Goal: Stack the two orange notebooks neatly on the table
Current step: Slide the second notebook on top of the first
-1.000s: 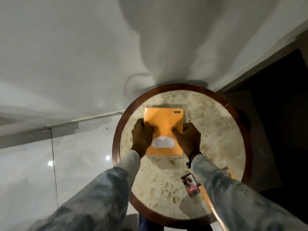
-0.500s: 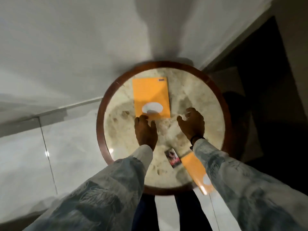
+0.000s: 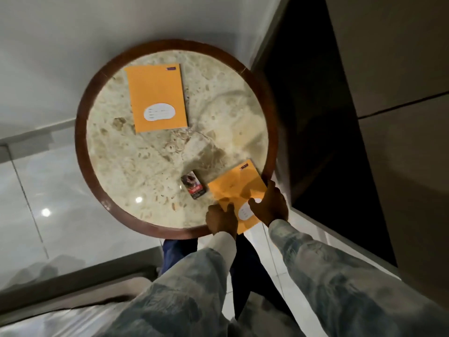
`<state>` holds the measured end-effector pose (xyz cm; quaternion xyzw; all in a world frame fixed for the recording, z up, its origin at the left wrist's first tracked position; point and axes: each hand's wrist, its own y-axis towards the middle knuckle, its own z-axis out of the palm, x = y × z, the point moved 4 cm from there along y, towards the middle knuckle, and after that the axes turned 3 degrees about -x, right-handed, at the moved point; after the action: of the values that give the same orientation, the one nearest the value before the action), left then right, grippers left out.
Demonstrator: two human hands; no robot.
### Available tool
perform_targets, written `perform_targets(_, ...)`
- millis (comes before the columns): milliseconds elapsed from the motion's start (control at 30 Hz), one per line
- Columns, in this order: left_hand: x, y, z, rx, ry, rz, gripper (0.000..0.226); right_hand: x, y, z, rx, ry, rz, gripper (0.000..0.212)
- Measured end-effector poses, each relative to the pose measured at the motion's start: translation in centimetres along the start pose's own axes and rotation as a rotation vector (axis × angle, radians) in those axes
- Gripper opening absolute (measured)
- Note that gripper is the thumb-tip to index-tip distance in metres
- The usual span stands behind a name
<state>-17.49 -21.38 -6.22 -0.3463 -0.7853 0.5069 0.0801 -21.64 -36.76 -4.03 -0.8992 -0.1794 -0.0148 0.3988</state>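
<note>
Both hands are now working at the lower right of the frame, having left the far notebook [image 3: 157, 97], which is lying flat and unheld at the upper left of the round surface [image 3: 80, 132]. The near notebook [image 3: 234, 190] is lying askew, its lower corner overhanging the rim. The left hand [image 3: 222, 221] is curling over its lower left edge with the thumb on the cover; the right hand [image 3: 272, 205] is pressing on its right side, fingers [image 3: 255, 202] bent, though a closed grip cannot be confirmed. Judged risks: the overhanging notebook is liable to slip off the rim if lifted loosely, and dragging it may push the small card [image 3: 194, 185] just beside it. No containers are showing.
</note>
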Motion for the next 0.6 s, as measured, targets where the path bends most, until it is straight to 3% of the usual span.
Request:
perform_targets(100,-0.9,-1.0,0.8,-0.031,-0.181,-0.01,0.024,-1.2,-0.3,-1.7,-0.064,0.013,0.03,0.072)
perform_targets(233,-5.2,-0.6,0.1,-0.063,-0.242,0.158,0.025,0.5,-0.1,-5.4,-0.176,0.126,0.012,0.062)
perform_targets(467,-15.9,6.5,-10.9,-0.213,-0.241,0.445,0.025,14.5,3.6,-5.9,-0.165,0.301,-0.193,0.039)
perform_targets(600,-20.2,11.9,-17.4,-0.308,-0.203,0.494,0.029,23.0,6.1,-3.3,-0.18,0.266,-0.266,0.039)
